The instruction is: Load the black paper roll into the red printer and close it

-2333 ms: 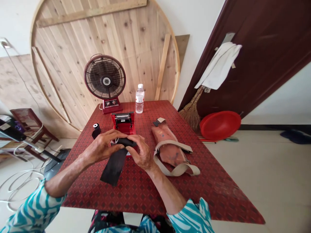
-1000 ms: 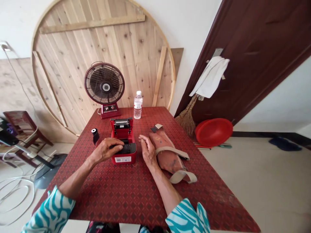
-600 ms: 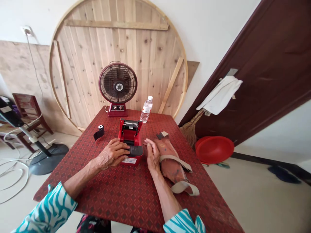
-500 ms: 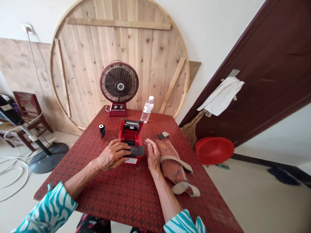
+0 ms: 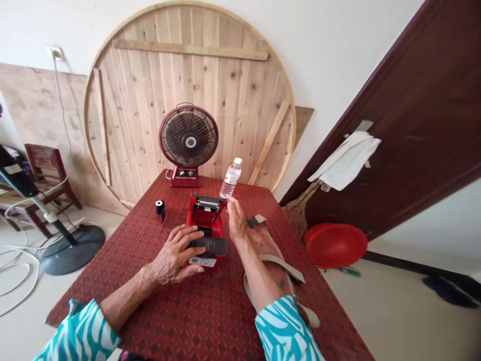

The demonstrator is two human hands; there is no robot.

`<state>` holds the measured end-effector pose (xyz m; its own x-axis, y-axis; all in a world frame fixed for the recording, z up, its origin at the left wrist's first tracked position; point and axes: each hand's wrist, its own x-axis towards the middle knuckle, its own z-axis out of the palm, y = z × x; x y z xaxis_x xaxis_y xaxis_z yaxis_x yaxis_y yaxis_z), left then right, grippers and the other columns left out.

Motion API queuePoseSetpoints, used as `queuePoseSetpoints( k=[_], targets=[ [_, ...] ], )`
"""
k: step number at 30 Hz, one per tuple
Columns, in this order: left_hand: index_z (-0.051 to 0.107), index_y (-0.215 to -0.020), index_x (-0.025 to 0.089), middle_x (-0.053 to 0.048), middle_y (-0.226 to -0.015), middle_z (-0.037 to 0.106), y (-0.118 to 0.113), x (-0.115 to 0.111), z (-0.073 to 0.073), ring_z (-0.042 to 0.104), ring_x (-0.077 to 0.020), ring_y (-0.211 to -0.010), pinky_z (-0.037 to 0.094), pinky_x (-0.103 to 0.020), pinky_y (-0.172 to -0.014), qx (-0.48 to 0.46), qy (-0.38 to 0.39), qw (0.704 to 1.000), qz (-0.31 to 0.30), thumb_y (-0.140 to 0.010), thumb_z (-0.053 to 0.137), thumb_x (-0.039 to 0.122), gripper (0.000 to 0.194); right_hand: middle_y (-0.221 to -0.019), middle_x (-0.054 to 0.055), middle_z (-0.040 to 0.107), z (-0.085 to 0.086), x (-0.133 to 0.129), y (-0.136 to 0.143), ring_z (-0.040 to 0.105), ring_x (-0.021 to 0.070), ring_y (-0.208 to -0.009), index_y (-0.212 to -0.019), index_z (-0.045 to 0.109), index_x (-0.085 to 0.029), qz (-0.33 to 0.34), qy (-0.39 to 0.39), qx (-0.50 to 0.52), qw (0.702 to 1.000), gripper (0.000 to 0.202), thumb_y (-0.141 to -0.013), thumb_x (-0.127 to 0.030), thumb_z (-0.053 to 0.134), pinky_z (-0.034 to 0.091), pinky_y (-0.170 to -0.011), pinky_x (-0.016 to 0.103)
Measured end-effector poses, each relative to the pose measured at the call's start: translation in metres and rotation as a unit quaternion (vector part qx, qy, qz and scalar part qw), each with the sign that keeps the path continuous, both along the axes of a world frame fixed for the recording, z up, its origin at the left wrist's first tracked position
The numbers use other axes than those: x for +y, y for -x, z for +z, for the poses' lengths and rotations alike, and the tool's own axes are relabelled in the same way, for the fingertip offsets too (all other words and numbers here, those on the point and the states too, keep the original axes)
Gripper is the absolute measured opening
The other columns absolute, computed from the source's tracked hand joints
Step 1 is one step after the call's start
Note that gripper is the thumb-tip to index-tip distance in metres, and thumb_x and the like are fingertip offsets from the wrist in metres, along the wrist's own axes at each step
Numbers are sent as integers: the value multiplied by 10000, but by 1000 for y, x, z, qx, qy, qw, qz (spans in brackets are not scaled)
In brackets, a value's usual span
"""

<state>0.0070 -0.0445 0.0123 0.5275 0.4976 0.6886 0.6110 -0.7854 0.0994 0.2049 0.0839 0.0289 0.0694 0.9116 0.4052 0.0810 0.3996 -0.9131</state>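
A red label printer [image 5: 217,228] stands on the patterned red table with its lid [image 5: 207,203] raised, showing a roller inside. My left hand [image 5: 176,253] rests over its black front cover [image 5: 216,246], fingers spread and the thumb near the white label on the front. Beside the lid's right edge is my right hand [image 5: 236,220], fingers stretched out; whether they touch the lid I cannot tell. Under my right forearm lies a brown cloth bag [image 5: 263,238] with pale straps. A black ribbon roll [image 5: 160,206] stands left of the printer, its loose end hanging down.
At the table's [image 5: 150,326] back are a dark red fan [image 5: 190,142] and a clear water bottle [image 5: 230,179]. A round wooden panel [image 5: 225,85] leans on the wall behind. Red basins [image 5: 338,245] sit on the floor at right; a black stand base [image 5: 73,250] is at left.
My right hand has moved up from beside the printer's front to the lid's right edge. My left hand stays on the front cover. The view has shifted slightly.
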Motion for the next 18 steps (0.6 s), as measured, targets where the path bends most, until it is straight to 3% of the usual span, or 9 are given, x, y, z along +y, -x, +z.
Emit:
queuePoseSetpoints(
  k=[3,5,8,14,18],
  targets=[
    [652,-1119,239,-117,-1424,447,1,-1,0,301,-324,-1362,251,-537,-1088,-6,-8,1000,21,-840,573,495,387,-1160,50,668,-5,-31,-4,551,201,-1174,-1130,607,-235,-7,-39,-39,998,381,-919,-463,386,369,-1059,413],
    [663,-1113,253,-108,-1470,386,1,-2,-1,256,-341,-1380,234,-553,-1092,-14,-5,1000,28,-834,577,505,385,-1211,51,642,-14,-52,-9,548,196,-1181,-1069,636,-234,2,-67,-79,995,365,-939,-441,365,378,-1054,392],
    [668,-1107,256,-102,-1501,334,2,-2,-1,221,-352,-1396,224,-558,-1095,-22,10,999,25,-833,581,501,378,-1141,51,674,-31,-74,-15,568,188,-1155,-1180,579,-239,21,-98,-102,990,366,-959,-401,336,401,-1037,393],
    [538,-1275,228,-142,-1418,443,8,1,-3,362,-296,-1343,206,-521,-1116,-31,43,999,0,-890,450,542,505,-1274,68,608,-47,-82,-17,499,209,-1261,-1205,573,-246,30,-133,-151,979,387,-967,-389,303,370,-1076,441],
    [427,-1369,175,-153,-1391,481,16,6,-5,383,-265,-1334,230,-484,-1113,-66,70,993,74,-941,337,502,547,-1298,78,591,-47,-83,-17,492,213,-1271,-1216,571,-240,27,-139,-155,978,411,-972,-392,279,364,-1083,458]
  ],
)
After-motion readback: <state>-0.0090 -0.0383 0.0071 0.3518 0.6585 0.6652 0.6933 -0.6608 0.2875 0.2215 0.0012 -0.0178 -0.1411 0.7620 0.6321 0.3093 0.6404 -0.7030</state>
